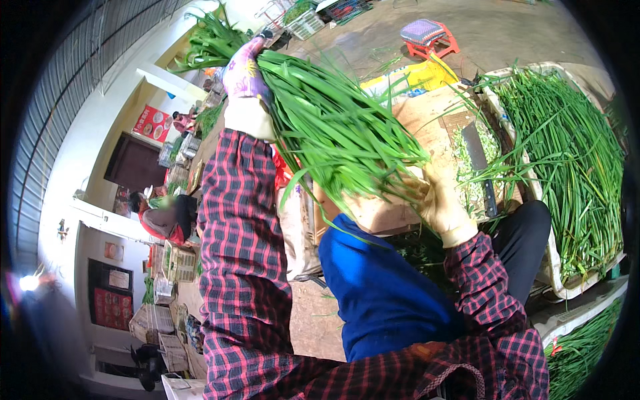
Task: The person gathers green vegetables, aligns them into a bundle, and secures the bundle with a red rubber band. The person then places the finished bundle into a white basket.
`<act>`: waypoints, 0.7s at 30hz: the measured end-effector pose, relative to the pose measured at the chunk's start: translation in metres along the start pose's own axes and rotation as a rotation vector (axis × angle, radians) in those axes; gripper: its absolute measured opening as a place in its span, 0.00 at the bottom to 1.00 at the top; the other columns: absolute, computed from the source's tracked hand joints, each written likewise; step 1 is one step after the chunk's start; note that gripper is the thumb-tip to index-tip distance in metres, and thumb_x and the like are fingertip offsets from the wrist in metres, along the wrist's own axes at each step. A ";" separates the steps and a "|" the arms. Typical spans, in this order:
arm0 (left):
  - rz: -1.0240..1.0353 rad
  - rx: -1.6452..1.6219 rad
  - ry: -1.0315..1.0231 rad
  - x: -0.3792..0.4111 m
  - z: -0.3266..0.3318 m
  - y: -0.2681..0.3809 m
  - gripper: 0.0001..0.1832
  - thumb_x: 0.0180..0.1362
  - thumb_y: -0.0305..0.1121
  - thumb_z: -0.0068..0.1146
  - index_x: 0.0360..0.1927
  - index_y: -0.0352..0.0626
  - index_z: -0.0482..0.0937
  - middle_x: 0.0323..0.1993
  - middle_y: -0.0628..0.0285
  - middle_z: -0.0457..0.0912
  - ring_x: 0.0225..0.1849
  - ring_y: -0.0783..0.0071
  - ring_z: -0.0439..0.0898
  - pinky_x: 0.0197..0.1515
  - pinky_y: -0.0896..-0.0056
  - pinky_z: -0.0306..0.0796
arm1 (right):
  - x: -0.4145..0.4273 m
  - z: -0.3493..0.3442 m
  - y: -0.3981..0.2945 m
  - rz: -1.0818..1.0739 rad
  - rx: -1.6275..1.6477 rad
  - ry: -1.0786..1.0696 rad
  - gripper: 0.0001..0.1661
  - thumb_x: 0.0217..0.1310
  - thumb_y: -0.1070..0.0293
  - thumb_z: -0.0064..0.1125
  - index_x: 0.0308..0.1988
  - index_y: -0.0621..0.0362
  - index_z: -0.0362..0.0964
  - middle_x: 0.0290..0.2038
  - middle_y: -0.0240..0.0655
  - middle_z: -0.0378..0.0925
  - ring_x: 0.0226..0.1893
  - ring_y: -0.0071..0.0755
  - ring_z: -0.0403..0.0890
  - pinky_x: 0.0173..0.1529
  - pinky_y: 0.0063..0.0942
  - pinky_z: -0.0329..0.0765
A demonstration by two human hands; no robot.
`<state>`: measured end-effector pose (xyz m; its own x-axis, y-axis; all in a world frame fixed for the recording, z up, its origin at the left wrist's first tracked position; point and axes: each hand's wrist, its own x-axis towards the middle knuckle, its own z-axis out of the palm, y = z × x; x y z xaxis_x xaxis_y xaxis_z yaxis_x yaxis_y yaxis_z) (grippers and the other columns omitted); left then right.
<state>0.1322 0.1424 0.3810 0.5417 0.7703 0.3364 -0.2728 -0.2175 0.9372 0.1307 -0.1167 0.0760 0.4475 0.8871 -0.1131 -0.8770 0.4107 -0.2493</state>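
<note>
A long bundle of green leafy stalks, apparently garlic chives, stretches between my hands. My left hand, in a patterned purple glove, is closed around it near the leafy top. My right hand, in a pale glove, grips the cut ends at the other side. Below the bundle lies a cardboard-covered work surface. On it, beside my right hand, a cleaver with a dark handle rests on pale chopped stem trimmings.
At the right stands a white crate heaped with green stalks; more stalks lie below it. A red plastic stool and a yellow sack are beyond the surface. A seated person and several crates are at the left.
</note>
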 end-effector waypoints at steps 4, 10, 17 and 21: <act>-0.056 0.041 -0.035 0.051 -0.032 -0.010 0.08 0.56 0.30 0.53 0.29 0.39 0.83 0.31 0.59 0.83 0.32 0.67 0.80 0.36 0.69 0.74 | -0.016 0.009 0.031 0.002 0.115 -0.318 0.38 0.70 0.39 0.41 0.68 0.53 0.53 0.66 0.37 0.62 0.60 0.50 0.71 0.53 0.44 0.77; 0.128 0.615 0.102 0.098 -0.055 -0.022 0.13 0.57 0.39 0.59 0.42 0.46 0.84 0.46 0.55 0.83 0.45 0.65 0.80 0.50 0.64 0.72 | -0.035 0.031 0.033 0.141 -0.349 -0.127 0.37 0.67 0.49 0.53 0.68 0.49 0.52 0.61 0.35 0.68 0.43 0.28 0.81 0.39 0.22 0.80; -0.031 0.657 0.135 0.108 -0.060 -0.019 0.19 0.60 0.45 0.55 0.49 0.46 0.82 0.44 0.56 0.83 0.45 0.65 0.79 0.52 0.62 0.69 | -0.061 0.049 0.027 0.329 -0.292 -0.095 0.15 0.71 0.61 0.50 0.52 0.55 0.71 0.28 0.27 0.72 0.20 0.19 0.71 0.18 0.12 0.60; -0.048 0.509 0.044 0.118 -0.067 -0.021 0.21 0.58 0.47 0.57 0.50 0.46 0.82 0.44 0.55 0.82 0.44 0.63 0.79 0.52 0.61 0.69 | -0.064 0.030 0.024 0.234 -0.258 -0.234 0.11 0.71 0.63 0.49 0.41 0.54 0.76 0.20 0.19 0.59 0.14 0.14 0.53 0.17 0.15 0.50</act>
<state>0.1484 0.2782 0.3943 0.5075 0.8084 0.2980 0.1791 -0.4373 0.8813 0.0755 -0.1571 0.1065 0.1632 0.9864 0.0187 -0.8644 0.1520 -0.4793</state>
